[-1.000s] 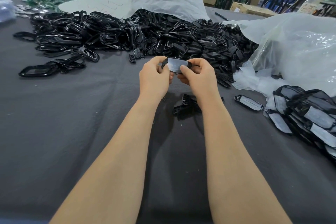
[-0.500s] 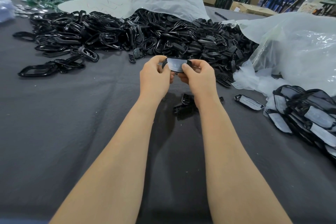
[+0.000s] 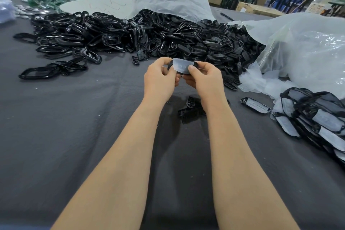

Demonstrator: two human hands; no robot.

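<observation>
While both hands are meeting just above the middle of the grey table cloth, the left hand is curling its fingers round the left end of a small black plastic frame; the right hand is pinching the right end, its thumb pressing on the translucent film piece that is lying across the frame's face. The work looks like seating that film; it could be going on skewed if the thumb is pushing one corner down before the other edge is lining up, and a crease or lifted edge would follow. A slackening pinch could be letting the frame drop among the loose black inserts lying at 5 o'clock under the right wrist. The heap of bare frames is spreading from 10 to 1 o'clock; the covered pieces are stacking up at 4 o'clock, so a half-finished frame could be getting mixed in there.
</observation>
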